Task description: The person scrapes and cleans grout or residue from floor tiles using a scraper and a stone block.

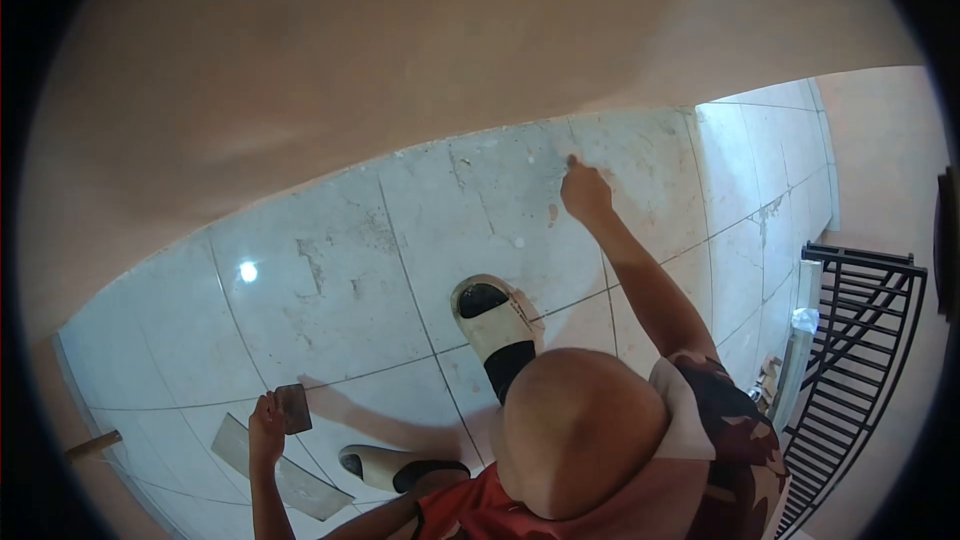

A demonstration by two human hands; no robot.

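Note:
At the lower left, my left hand (pixel 266 426) is closed on the edge of a small dark rectangular plate (pixel 293 408), held upright above the floor; its exact kind does not show. My right arm reaches forward to the tiled floor (pixel 440 240) near the wall. There my right hand (pixel 586 192) has its fingers curled, with a dark tip (pixel 572 159) at or near the tile. Whether that tip is a finger or a small held piece cannot be made out. Scuffs and a brownish smear (pixel 553 214) mark the tiles beside this hand.
A beige wall (pixel 420 40) runs along the top. My sandals (pixel 495 318) and bent knee (pixel 585 430) are below. A long pale panel (pixel 278 467) lies near my left hand. At right stand a black metal rack (pixel 860 340) and a pale upright bar (pixel 797 350).

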